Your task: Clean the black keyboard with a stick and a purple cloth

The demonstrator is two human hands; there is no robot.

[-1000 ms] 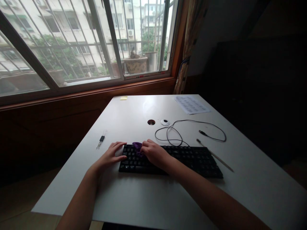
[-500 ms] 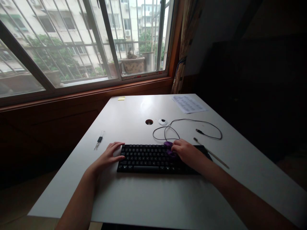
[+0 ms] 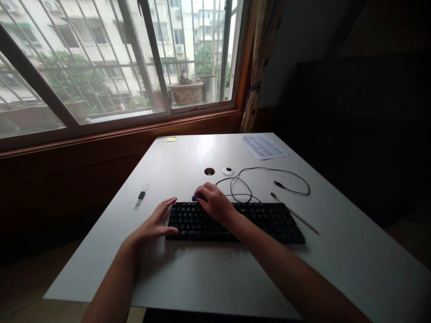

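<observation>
A black keyboard [image 3: 269, 220] lies on the white table. My left hand [image 3: 155, 223] is at its left end, thumb and fingers spread apart; the thumb rests near the front left keys and the fingertips reach the back left corner. My right hand [image 3: 215, 204] is closed on a crumpled purple cloth [image 3: 196, 197] at the keyboard's back edge, left of its middle. Most of the cloth is hidden under the fingers. The right hand and forearm cover many of the middle keys.
Behind the keyboard lies a looped black cable [image 3: 296, 172] with a USB plug [image 3: 279, 184]. A thin brush-like stick [image 3: 299, 216] is at the right. A small black-and-wire tool [image 3: 141, 195], printed papers [image 3: 264, 147], yellow notes [image 3: 171, 139], a cable hole [image 3: 209, 171] and its white cover [image 3: 228, 171] are around the table.
My right hand has moved left along the keyboard's back part with the purple cloth, from right of the middle to left of it. The left hand has stayed at the left end.
</observation>
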